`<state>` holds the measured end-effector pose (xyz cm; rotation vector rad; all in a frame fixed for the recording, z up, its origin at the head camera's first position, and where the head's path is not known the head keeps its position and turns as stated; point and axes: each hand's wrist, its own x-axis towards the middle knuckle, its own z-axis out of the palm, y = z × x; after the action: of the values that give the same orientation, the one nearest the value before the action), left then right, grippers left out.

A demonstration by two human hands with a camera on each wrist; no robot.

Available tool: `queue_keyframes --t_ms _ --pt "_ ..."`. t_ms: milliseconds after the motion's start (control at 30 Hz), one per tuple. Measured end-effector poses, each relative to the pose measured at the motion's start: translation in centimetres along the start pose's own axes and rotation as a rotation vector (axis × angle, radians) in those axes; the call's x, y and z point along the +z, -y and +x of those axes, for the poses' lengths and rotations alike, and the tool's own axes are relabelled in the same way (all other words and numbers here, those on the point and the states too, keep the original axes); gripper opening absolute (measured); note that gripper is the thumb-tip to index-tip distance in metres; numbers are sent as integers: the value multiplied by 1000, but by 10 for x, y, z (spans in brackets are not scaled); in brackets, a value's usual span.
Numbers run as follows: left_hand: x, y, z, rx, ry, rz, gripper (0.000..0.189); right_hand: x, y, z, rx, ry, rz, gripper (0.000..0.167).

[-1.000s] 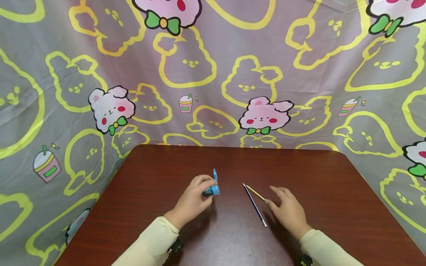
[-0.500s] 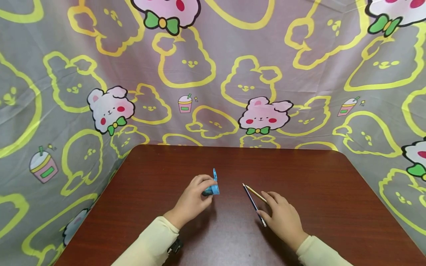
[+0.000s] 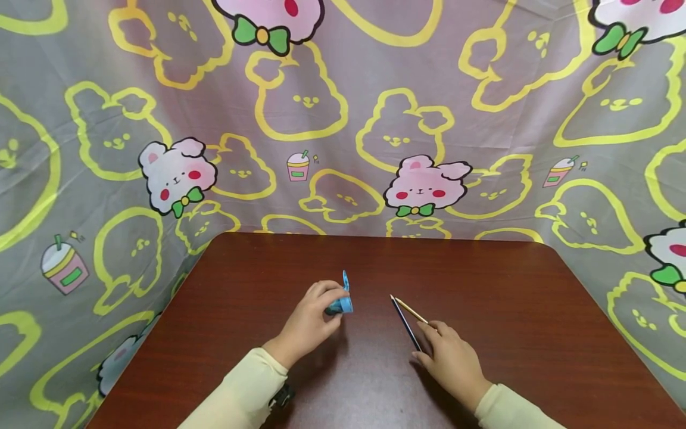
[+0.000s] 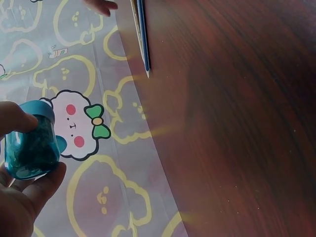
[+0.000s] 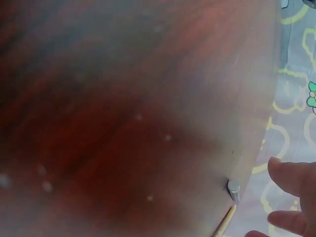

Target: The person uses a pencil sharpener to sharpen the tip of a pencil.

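Observation:
My left hand (image 3: 311, 325) grips a small translucent blue bottle (image 4: 32, 148) with a blue collar, its flip lid (image 3: 345, 280) standing up. In the left wrist view, the thumb lies on the collar and fingers support the lower side. Two pencils lie on the table with their far ends together: a dark blue pencil (image 3: 404, 322) and a gold pencil (image 3: 409, 310). Over their near ends is my right hand (image 3: 455, 363), thumb and fingers spread apart. It hides the dark pencil's pale end in the head view; this end (image 5: 234, 187) shows in the right wrist view.
The brown wooden table (image 3: 278, 262) has rounded far corners. A grey curtain (image 3: 343, 119) printed with yellow outlines and pink-cheeked animals hangs behind and along both sides.
My right hand has moved left and toward the near side, over the near ends of the pencils. The left hand and the bottle stay in place.

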<state>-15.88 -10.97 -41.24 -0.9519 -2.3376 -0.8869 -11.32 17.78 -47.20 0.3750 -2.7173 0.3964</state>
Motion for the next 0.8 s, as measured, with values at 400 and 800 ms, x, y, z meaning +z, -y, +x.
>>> queue_keyframes --t_ms 400,800 --pt "-1 1 1 22 -22 9 43 -3 0 4 114 139 59 58" --pt "-2 -1 1 -1 -4 2 42 -1 -2 10 166 213 141 47"
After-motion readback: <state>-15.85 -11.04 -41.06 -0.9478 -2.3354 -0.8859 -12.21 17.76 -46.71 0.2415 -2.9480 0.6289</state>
